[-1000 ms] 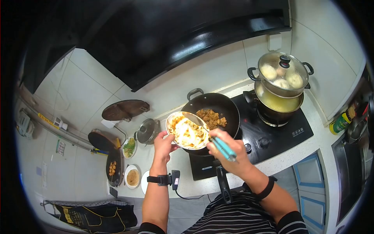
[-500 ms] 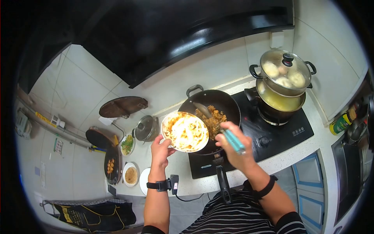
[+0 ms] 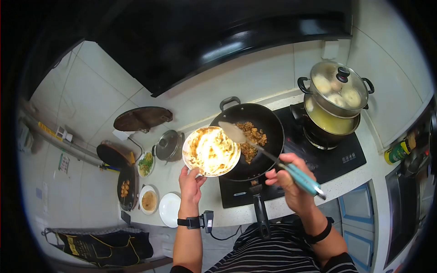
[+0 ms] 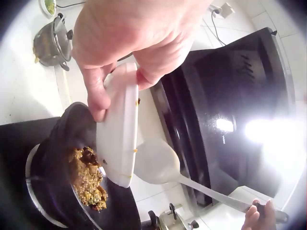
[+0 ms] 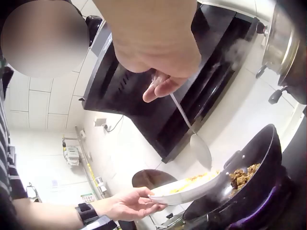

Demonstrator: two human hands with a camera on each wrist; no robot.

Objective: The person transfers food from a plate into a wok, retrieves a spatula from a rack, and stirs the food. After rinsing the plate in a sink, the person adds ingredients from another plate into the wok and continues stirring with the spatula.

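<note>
My left hand [image 3: 191,185] grips the rim of a white dish [image 3: 200,169], thumb on one face and fingers on the other. Brown sauce residue coats its inside, which faces up. The dish is held beside and partly over a black wok [image 3: 271,114], where a heap of brown chopped food [image 3: 251,142] lies. My right hand [image 3: 296,184] holds a spatula [image 3: 233,133] by its turquoise handle, fingers curled round it. The spatula's rounded blade hovers by the dish's right rim, overlapping the wok in the head view; the left wrist view shows the blade [image 4: 157,162] behind the dish.
A lidded steamer [image 3: 339,88] with pale buns stands over a pot on the black stove [image 3: 339,166]. To the left are a small lidded pot [image 3: 168,145], a white plate [image 3: 170,210], and a bowl of pale brown food [image 3: 149,200]. The wok's long handle [image 3: 261,216] points toward me.
The spatula went from the dish's inside down to the food in the wok, then rose back beside the dish. The left hand shifted the dish slightly left.
</note>
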